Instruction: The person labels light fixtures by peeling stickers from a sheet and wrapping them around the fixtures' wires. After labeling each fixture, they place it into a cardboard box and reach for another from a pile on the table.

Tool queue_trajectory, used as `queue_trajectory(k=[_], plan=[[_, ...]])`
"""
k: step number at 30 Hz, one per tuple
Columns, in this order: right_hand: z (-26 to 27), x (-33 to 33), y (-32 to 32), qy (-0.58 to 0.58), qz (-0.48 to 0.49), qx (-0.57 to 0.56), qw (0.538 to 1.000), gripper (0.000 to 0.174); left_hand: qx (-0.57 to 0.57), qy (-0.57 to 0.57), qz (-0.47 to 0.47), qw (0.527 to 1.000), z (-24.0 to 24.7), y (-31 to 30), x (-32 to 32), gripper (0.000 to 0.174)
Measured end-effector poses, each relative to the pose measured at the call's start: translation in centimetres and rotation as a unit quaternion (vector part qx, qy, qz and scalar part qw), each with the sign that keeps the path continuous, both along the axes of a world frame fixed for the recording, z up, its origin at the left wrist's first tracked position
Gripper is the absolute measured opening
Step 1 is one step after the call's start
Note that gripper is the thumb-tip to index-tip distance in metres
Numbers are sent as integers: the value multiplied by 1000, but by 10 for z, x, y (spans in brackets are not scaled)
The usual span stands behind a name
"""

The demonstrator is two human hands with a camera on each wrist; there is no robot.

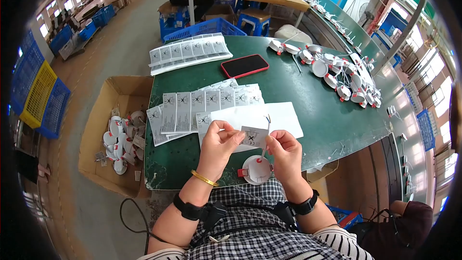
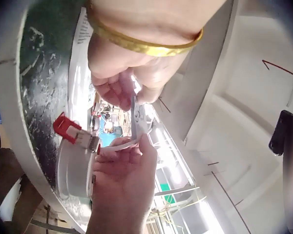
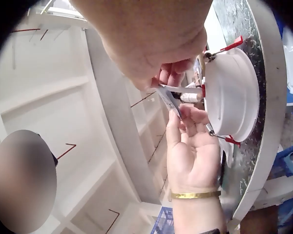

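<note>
In the head view, my left hand (image 1: 219, 147) pinches the left edge of a small grey printed label (image 1: 251, 136) between thumb and forefinger. My right hand (image 1: 287, 156) pinches the white cable (image 1: 264, 151) at the label's right edge. The cable's bare coloured wire ends stick up above those fingers. Below hangs the cable's round white downlight (image 1: 257, 170) with red-tipped spring clips, close to the table's front edge. From the right wrist, the label (image 3: 169, 100) spans both hands' fingertips, and the cable runs from the downlight (image 3: 233, 95) to the right fingers.
Sheets of grey labels (image 1: 204, 108) and white backing paper (image 1: 284, 118) lie on the green table (image 1: 332, 137). A red-cased phone (image 1: 245, 66) and another label stack (image 1: 190, 53) sit farther back. Many downlights (image 1: 320, 68) are heaped at right. A cardboard box (image 1: 94, 156) at left holds more.
</note>
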State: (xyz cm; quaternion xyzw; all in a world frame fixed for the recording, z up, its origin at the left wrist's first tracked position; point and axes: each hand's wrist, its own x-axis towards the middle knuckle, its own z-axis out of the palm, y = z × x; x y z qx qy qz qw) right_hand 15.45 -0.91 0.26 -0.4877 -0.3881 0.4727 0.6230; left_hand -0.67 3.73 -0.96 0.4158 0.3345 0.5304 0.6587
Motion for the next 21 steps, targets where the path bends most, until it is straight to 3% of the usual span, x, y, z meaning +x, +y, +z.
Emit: queue_trajectory(k=[8, 10, 12, 14, 21], plan=[[3, 1, 0, 22, -6, -8, 1000, 5, -50, -24, -71, 996, 11, 0, -6, 37], [2, 3, -1, 12, 1, -12, 1000, 6, -73, 22, -169, 983, 13, 4, -5, 42], [1, 4, -2, -1, 24, -5, 1000, 6, -56, 54, -198, 977, 10, 7, -1, 40], [1, 8, -4, 4, 30, 0, 1000, 7, 5, 173, -219, 960, 11, 9, 1, 29], [-3, 11, -9, 32, 34, 1, 999, 8, 13, 172, -239, 956, 23, 6, -3, 26]])
